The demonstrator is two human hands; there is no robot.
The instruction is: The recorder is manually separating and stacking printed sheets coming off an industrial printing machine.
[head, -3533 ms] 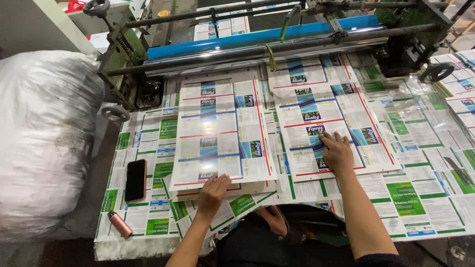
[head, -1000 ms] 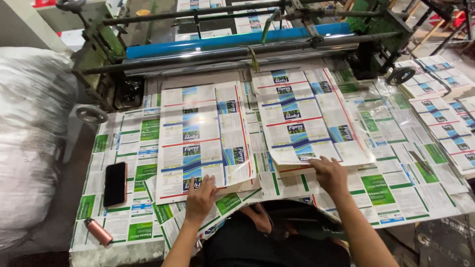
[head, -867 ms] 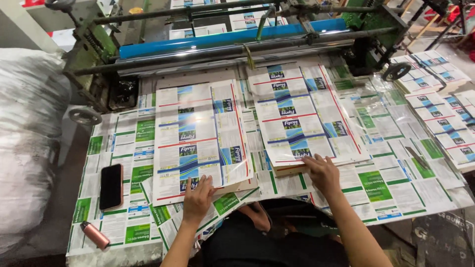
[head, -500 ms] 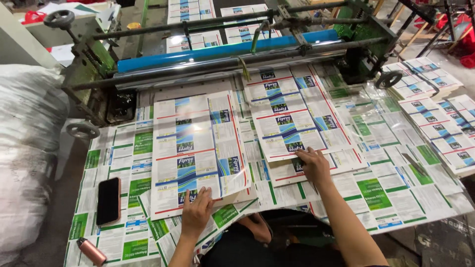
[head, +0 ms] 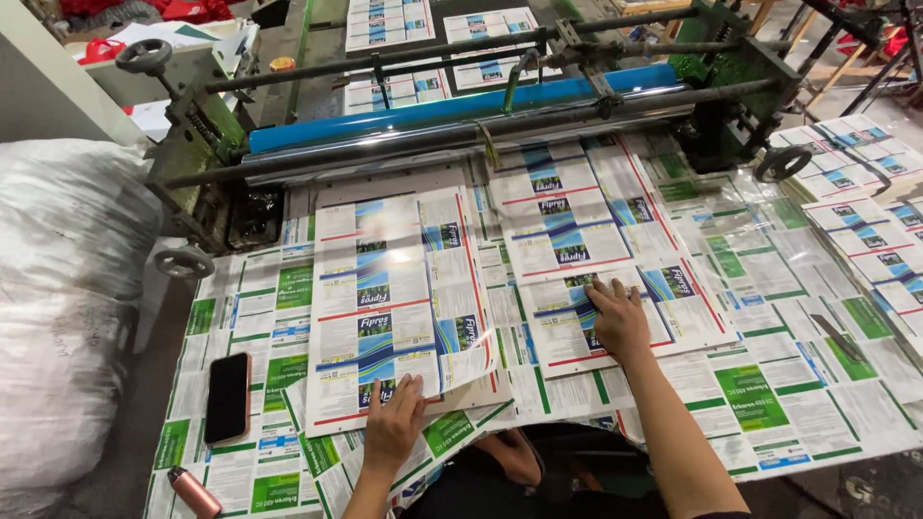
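- A white bulging sack [head: 67,308] sits far to the left of the left fingers, beside the worktop [head: 865,423].
- A pink cylinder [head: 195,493] and a black phone [head: 228,396] lie on the printed sheets, left of those fingers.
- The left hand [head: 392,428] rests with fingers spread flat on the near edge of the left stack of glossy printed sheets [head: 394,298]; nothing is gripped.
- The right hand [head: 620,322] lies open, fingers pressed flat on the right stack of printed sheets [head: 596,231].
- Beyond both sets of fingers runs a blue roller [head: 461,106] on the green machine [head: 740,67].
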